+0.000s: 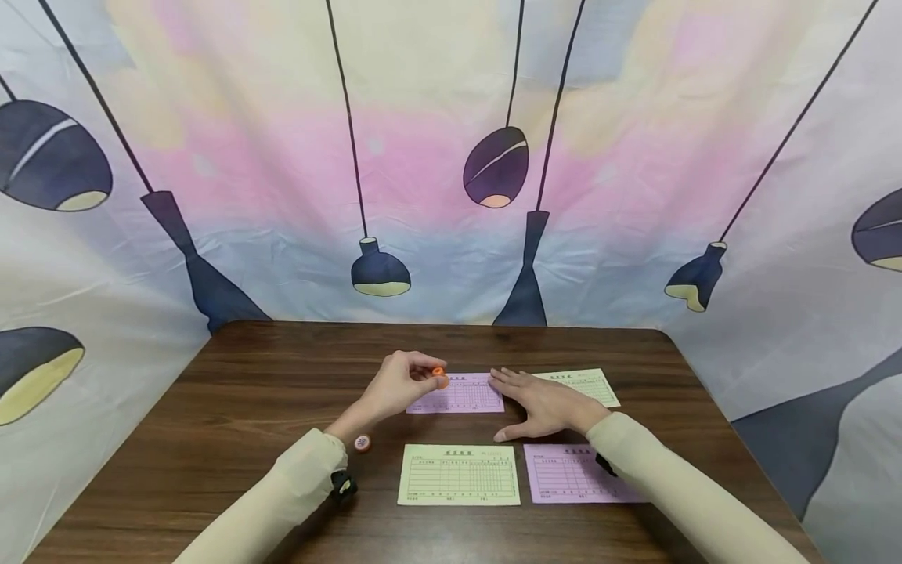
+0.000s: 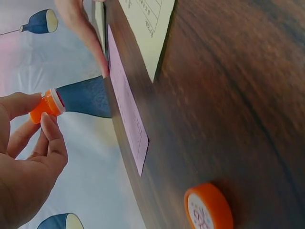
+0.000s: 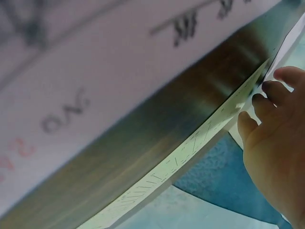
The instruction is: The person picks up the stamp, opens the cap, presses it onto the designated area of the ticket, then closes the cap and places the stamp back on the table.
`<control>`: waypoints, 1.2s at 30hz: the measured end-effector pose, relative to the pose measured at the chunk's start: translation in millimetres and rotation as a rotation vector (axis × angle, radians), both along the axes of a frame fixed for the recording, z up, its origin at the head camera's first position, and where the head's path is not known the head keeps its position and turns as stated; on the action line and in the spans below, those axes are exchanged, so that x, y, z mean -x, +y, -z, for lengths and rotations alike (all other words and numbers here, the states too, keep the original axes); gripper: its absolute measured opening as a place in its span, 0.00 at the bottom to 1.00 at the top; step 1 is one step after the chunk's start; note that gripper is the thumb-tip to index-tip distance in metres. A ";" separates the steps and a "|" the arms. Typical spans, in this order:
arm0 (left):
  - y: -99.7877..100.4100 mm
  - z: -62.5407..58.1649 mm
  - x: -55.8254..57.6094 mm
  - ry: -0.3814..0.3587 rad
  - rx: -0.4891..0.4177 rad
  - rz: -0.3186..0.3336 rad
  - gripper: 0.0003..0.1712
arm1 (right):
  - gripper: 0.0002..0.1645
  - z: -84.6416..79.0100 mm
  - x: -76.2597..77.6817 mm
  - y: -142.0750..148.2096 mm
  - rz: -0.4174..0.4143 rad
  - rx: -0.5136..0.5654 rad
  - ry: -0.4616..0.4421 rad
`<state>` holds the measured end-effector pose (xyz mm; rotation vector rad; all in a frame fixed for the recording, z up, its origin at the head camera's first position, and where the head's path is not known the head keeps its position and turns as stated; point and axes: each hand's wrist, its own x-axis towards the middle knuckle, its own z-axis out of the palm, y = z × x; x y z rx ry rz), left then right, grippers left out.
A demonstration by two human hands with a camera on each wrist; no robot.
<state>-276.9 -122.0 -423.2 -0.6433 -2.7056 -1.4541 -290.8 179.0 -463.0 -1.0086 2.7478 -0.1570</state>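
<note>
My left hand pinches a small orange stamp between thumb and fingers, over the left part of the far purple form. The stamp's white rim and reddish end show in the left wrist view. Its round orange cap, with a printed pale top, lies on the table near my left wrist. My right hand is spread palm down with straight fingers, fingertips at the purple form's right edge. That hand partly covers the far pale green form.
Nearer to me on the dark wooden table lie another green form and another purple form, the latter partly under my right sleeve. A cloth printed with lamps hangs behind the table's far edge.
</note>
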 end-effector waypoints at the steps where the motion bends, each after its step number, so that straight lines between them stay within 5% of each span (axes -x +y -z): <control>1: 1.5 0.5 0.3 -0.003 0.002 0.002 0.15 | 0.64 -0.1 0.3 -0.6 0.001 -0.002 -0.001; 18: 35.9 -2.1 11.5 0.154 0.140 0.095 0.06 | 0.65 -2.3 1.0 -3.3 -0.015 -0.019 -0.012; 36: 56.5 5.4 23.5 0.118 0.159 0.143 0.13 | 0.64 -1.3 0.6 -1.9 0.002 -0.031 -0.017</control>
